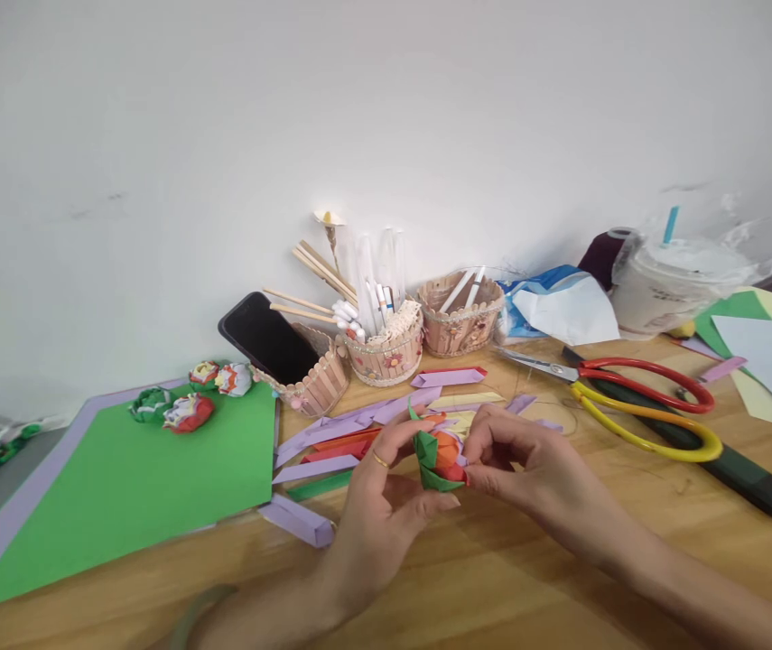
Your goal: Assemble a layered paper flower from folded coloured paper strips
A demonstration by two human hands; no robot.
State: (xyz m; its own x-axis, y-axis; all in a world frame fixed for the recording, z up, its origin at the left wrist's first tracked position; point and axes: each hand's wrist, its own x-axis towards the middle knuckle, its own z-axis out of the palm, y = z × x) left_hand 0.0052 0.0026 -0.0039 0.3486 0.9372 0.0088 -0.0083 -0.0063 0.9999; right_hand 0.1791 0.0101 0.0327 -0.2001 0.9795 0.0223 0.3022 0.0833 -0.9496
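Observation:
A folded paper flower (441, 456) in green, orange, red and purple is held above the wooden table, between my two hands. My left hand (386, 506) grips its green side, thumb below and fingers above. On the flower's right edge, my right hand (521, 456) pinches a purple and red part between thumb and fingers. Behind and beside the hands lie folded purple paper strips (358, 422), red strips (348, 444) and a green strip (321, 485). A short folded purple piece (299, 521) rests left of my left wrist.
Green paper sheets (155, 506) at left carry several finished paper flowers (189, 412). Decorated wooden baskets (386, 357) line the wall, one holding a phone (270, 338). Scissors (636, 402) overlap a black-handled tool (751, 483) at right, near a lidded cup (663, 280).

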